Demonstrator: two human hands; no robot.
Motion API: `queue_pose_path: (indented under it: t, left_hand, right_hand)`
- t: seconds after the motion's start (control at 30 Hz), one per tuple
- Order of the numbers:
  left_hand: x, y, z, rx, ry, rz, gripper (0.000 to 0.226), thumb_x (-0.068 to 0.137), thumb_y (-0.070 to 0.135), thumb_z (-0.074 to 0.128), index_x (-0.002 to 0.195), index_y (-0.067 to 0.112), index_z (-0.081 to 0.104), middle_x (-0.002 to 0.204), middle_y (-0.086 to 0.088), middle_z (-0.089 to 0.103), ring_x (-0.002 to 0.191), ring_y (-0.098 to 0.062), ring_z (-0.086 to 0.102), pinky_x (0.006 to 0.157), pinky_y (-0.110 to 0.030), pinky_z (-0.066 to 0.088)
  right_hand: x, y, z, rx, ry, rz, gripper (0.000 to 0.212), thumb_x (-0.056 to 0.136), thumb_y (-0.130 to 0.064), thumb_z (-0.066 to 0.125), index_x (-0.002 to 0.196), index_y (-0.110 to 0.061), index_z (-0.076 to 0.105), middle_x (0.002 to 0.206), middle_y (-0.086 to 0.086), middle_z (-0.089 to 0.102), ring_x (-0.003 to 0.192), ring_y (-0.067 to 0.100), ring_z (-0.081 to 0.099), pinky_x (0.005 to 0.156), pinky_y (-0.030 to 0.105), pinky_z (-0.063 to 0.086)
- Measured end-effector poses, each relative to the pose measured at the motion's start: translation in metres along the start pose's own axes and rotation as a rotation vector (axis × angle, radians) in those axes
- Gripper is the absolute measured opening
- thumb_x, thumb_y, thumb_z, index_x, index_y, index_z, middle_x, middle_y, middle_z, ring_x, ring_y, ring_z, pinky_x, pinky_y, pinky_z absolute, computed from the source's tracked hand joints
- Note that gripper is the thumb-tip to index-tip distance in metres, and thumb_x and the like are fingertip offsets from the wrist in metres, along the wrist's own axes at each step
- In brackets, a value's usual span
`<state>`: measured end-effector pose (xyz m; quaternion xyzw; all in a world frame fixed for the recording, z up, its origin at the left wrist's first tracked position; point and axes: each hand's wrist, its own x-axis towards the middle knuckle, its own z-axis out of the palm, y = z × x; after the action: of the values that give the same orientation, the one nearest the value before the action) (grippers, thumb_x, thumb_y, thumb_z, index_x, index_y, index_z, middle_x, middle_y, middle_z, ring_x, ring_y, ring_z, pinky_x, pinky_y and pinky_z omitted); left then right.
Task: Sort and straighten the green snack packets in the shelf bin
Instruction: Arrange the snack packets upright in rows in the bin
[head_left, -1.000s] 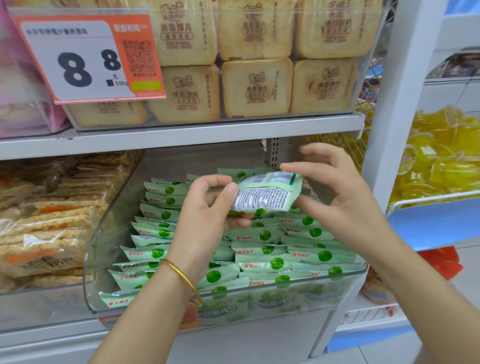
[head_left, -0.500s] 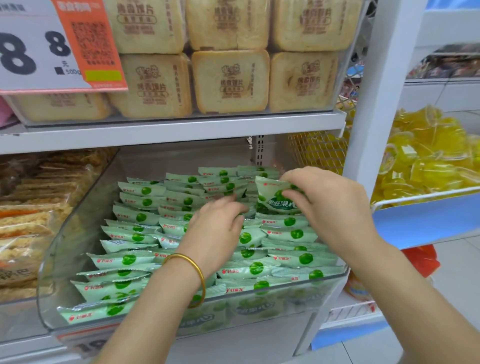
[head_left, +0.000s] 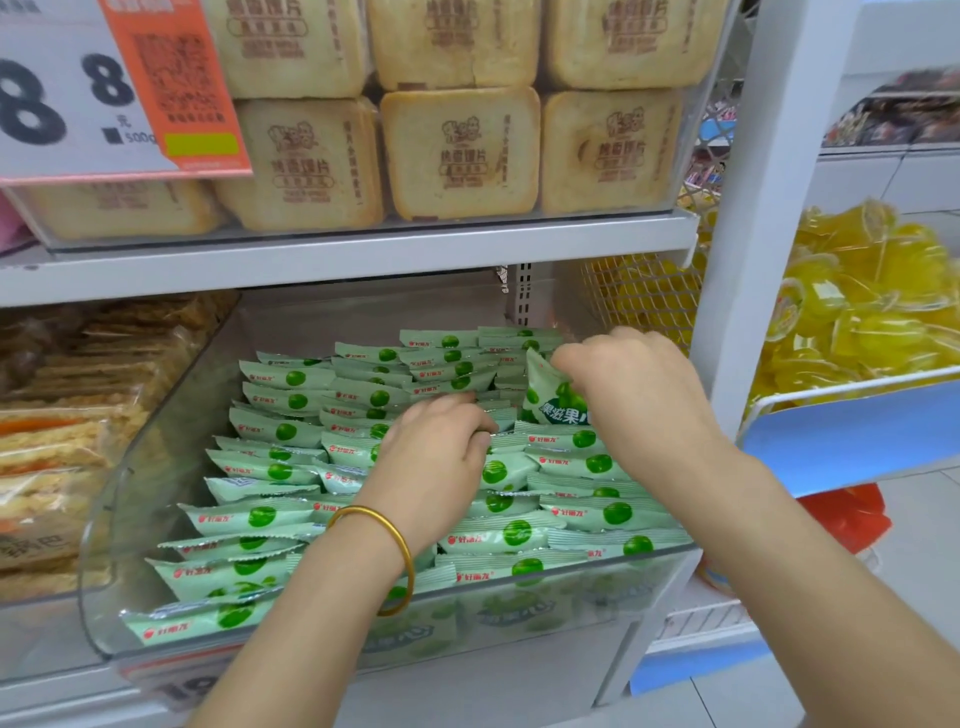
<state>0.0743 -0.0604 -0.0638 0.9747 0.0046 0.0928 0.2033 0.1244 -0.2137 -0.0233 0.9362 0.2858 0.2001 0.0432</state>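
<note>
Several pale green snack packets (head_left: 270, 431) with green fruit dots lie in overlapping rows inside a clear plastic shelf bin (head_left: 156, 467). My right hand (head_left: 639, 389) pinches one green packet (head_left: 553, 402) by its top edge and holds it upright at the back right of the bin. My left hand (head_left: 436, 452), with a gold bangle at the wrist, reaches into the middle rows; its curled fingertips press among the packets there. Whether it grips a packet is hidden.
A white shelf board (head_left: 363, 254) runs just above the bin and carries a clear bin of beige toast packs (head_left: 457, 150). Brown rice-cracker packs (head_left: 62, 426) fill the bin on the left. A white upright post (head_left: 748, 260) and yellow jelly cups (head_left: 872, 312) stand on the right.
The packet held up in both hands with its printed back showing has come down into the bin, now upright in my right hand. My left hand let go and moved into the middle rows.
</note>
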Motion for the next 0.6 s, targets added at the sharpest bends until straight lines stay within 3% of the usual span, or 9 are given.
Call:
queue_pose_path:
  t: [0.07, 0.13, 0.2, 0.27, 0.33, 0.43, 0.53, 0.6]
  left_hand:
    - [0.001, 0.0, 0.0, 0.004, 0.003, -0.007, 0.031, 0.1, 0.02, 0.037, 0.124, 0.02, 0.057, 0.138, 0.002, 0.047, 0.131, -0.017, 0.032, 0.106, -0.025, 0.022]
    - [0.0, 0.001, 0.001, -0.006, 0.004, -0.012, 0.031, 0.1, 0.019, 0.037, 0.123, 0.02, 0.058, 0.137, 0.002, 0.047, 0.131, -0.017, 0.032, 0.105, -0.024, 0.022]
    - [0.001, 0.0, 0.001, -0.023, 0.003, -0.016, 0.029, 0.099, 0.019, 0.038, 0.121, 0.019, 0.058, 0.136, 0.002, 0.048, 0.13, -0.017, 0.032, 0.105, -0.025, 0.022]
    - [0.001, -0.001, 0.001, -0.044, 0.01, -0.027, 0.028, 0.099, 0.019, 0.04, 0.121, 0.019, 0.058, 0.134, 0.002, 0.049, 0.129, -0.017, 0.033, 0.104, -0.025, 0.024]
    - [0.002, -0.001, 0.001, -0.063, 0.024, -0.041, 0.028, 0.099, 0.019, 0.04, 0.122, 0.019, 0.056, 0.133, 0.002, 0.049, 0.128, -0.017, 0.033, 0.103, -0.026, 0.025]
    - [0.003, 0.0, 0.001, -0.079, 0.052, -0.034, 0.028, 0.098, 0.019, 0.041, 0.122, 0.019, 0.056, 0.131, 0.002, 0.05, 0.125, -0.017, 0.035, 0.103, -0.026, 0.026]
    - [0.003, 0.0, 0.002, -0.073, 0.058, -0.028, 0.03, 0.098, 0.019, 0.041, 0.125, 0.02, 0.054, 0.135, 0.003, 0.047, 0.128, -0.016, 0.033, 0.106, -0.027, 0.025]
    - [0.004, 0.0, 0.003, -0.059, 0.062, -0.017, 0.032, 0.098, 0.019, 0.041, 0.129, 0.02, 0.052, 0.138, 0.003, 0.046, 0.13, -0.016, 0.032, 0.109, -0.028, 0.023]
  right_hand:
    - [0.002, -0.007, -0.001, 0.005, -0.077, -0.03, 0.045, 0.061, 0.015, 0.046, 0.062, -0.02, 0.019, 0.064, -0.006, 0.028, 0.077, 0.022, 0.031, 0.07, 0.031, 0.022]
    - [0.003, -0.01, 0.006, 0.025, -0.123, -0.021, 0.038, 0.072, 0.014, 0.049, 0.066, -0.018, 0.03, 0.066, -0.003, 0.032, 0.078, 0.023, 0.038, 0.07, 0.031, 0.027]
    - [0.004, -0.007, 0.011, 0.11, -0.106, 0.055, 0.025, 0.08, 0.01, 0.052, 0.088, -0.014, 0.047, 0.075, 0.0, 0.047, 0.085, 0.027, 0.053, 0.064, 0.032, 0.037]
    - [0.001, 0.002, 0.011, 0.215, -0.039, 0.076, 0.045, 0.083, 0.008, 0.052, 0.12, -0.018, 0.05, 0.103, 0.004, 0.059, 0.1, 0.028, 0.057, 0.07, 0.036, 0.049]
    - [-0.003, 0.006, 0.01, 0.35, -0.055, 0.033, 0.058, 0.087, 0.005, 0.05, 0.135, -0.026, 0.042, 0.123, 0.003, 0.057, 0.112, 0.026, 0.054, 0.084, 0.041, 0.05]
    - [-0.011, 0.002, 0.016, 0.405, -0.206, -0.071, 0.036, 0.099, -0.024, 0.039, 0.135, -0.023, 0.043, 0.129, 0.002, 0.052, 0.121, 0.024, 0.047, 0.095, 0.044, 0.044]
    - [-0.015, -0.004, 0.028, 0.399, -0.432, -0.056, 0.047, 0.1, -0.042, 0.026, 0.134, -0.014, 0.043, 0.133, 0.007, 0.049, 0.125, 0.026, 0.043, 0.101, 0.043, 0.038]
    - [-0.015, -0.006, 0.031, 0.434, -0.422, -0.041, 0.048, 0.1, -0.041, 0.026, 0.134, -0.013, 0.044, 0.132, 0.009, 0.049, 0.124, 0.028, 0.044, 0.103, 0.043, 0.037]
